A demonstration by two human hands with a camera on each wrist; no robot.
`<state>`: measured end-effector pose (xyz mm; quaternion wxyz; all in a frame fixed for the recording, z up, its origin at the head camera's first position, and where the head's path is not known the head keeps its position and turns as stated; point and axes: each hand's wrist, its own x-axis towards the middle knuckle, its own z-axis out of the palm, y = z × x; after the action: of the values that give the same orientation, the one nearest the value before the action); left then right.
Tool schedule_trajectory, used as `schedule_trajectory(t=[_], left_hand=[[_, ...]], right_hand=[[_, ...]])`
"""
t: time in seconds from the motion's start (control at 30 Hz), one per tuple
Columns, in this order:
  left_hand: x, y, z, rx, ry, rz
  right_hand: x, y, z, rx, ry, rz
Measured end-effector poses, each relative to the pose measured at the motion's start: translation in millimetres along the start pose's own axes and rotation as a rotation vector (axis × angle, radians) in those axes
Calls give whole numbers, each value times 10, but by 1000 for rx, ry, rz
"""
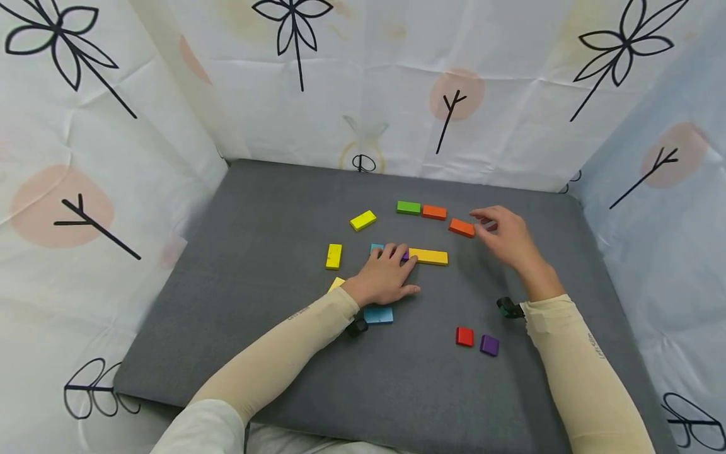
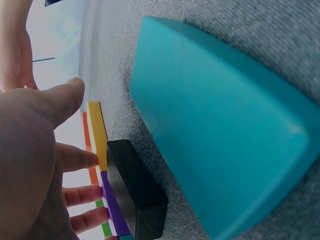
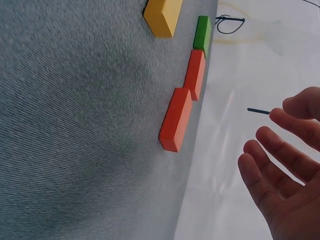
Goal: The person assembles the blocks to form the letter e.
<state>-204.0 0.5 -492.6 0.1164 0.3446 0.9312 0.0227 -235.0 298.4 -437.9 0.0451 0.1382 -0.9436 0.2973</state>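
Logging from my remote seat: left hand flat, fingers straight, resting on a purple wooden block at the 9 o'clock end of a long yellow wooden bar; right hand relaxed and empty, at 3 o'clock just beside an orange wooden brick.

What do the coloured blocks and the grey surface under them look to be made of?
Coloured blocks, e.g. the teal block: likely painted wood, matte opaque colour, crisp edges, slight wear at the corners. Grey surface: woven fabric, probably over padding; fine ribbed weave and rounded edge show.
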Motion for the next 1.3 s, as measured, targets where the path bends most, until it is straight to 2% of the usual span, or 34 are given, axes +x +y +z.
schedule_trajectory(t=[0.33, 0.57, 0.7, 0.83, 1.03, 1.3], left_hand=[[-5, 5, -13, -10, 7, 4], [-16, 21, -10, -18, -13, 20], [-12, 22, -29, -13, -20, 21], [-8, 14, -53, -10, -25, 14], [-8, 25, -71, -14, -38, 8], [9, 23, -83, -16, -42, 5]], right_hand=[[85, 63, -4, -24, -34, 28], [70, 102, -1, -46, -63, 61], [130, 135, 3, -56, -88, 80], [242, 191, 4, -53, -137, 83], [375, 303, 30, -67, -263, 77], [451, 409, 148, -71, -278, 95]])
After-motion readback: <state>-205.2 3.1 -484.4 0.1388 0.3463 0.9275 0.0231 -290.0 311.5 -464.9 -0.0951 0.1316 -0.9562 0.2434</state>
